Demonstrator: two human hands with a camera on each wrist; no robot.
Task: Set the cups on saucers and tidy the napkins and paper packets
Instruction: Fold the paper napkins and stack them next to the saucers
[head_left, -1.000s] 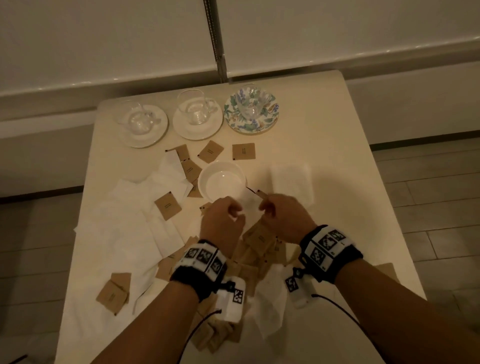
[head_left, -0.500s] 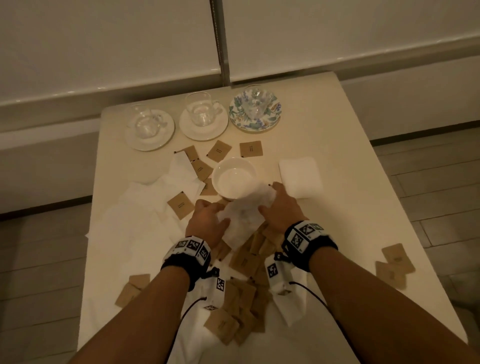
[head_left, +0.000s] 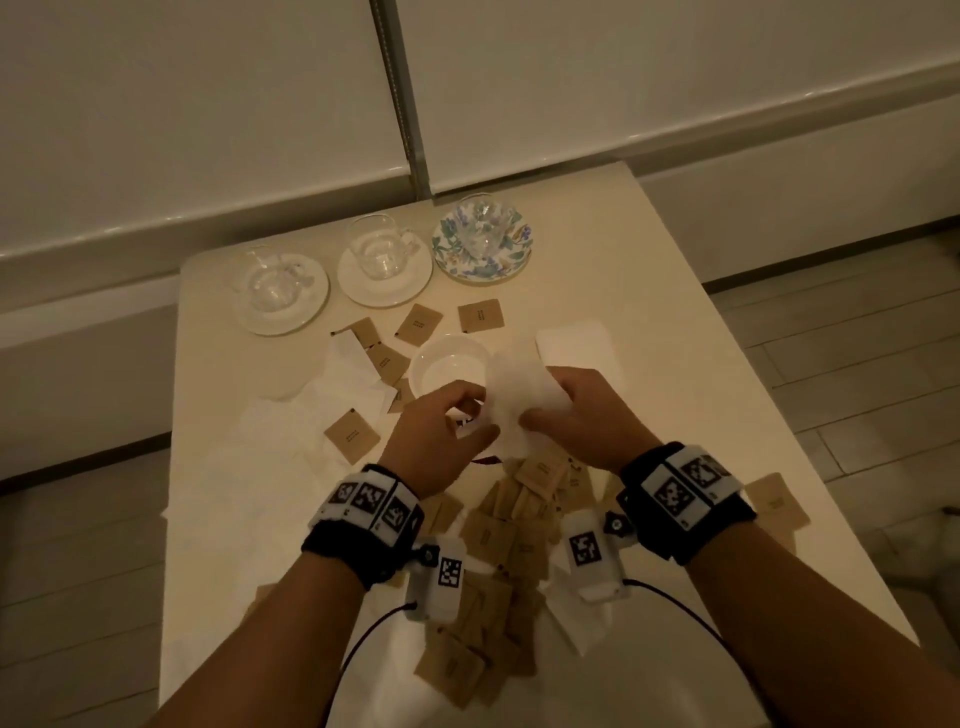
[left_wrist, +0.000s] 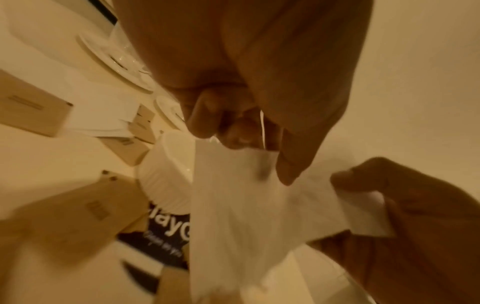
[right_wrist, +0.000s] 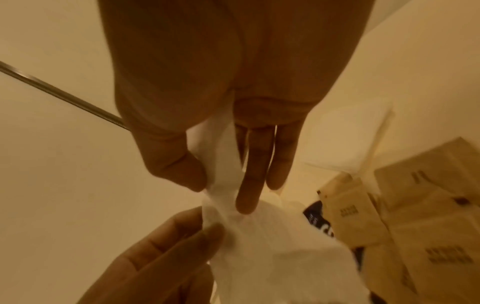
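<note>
Both hands hold one white napkin (head_left: 519, 400) above the table, just near of a white bowl (head_left: 447, 369). My left hand (head_left: 478, 421) pinches its left edge between thumb and curled fingers (left_wrist: 233, 137). My right hand (head_left: 540, 400) pinches the right side with its thumb (right_wrist: 179, 170) against the fingers. Three glass cups stand on saucers at the back: a left one (head_left: 280, 291), a middle one (head_left: 384, 265) and one on a floral saucer (head_left: 483, 244). A folded napkin pile (head_left: 576, 348) lies right of the bowl. Several brown packets (head_left: 519, 519) lie heaped under my wrists.
Loose white napkins (head_left: 291, 447) cover the table's left half, with a packet (head_left: 353, 434) on them. More packets (head_left: 480, 322) lie between saucers and bowl, and one (head_left: 774, 501) sits near the right edge. A dark printed paper (left_wrist: 168, 232) lies beneath the napkin. A wall stands behind the table.
Half a second ago both hands pressed the napkin flat by the bowl. Now it is lifted off the table and held between them.
</note>
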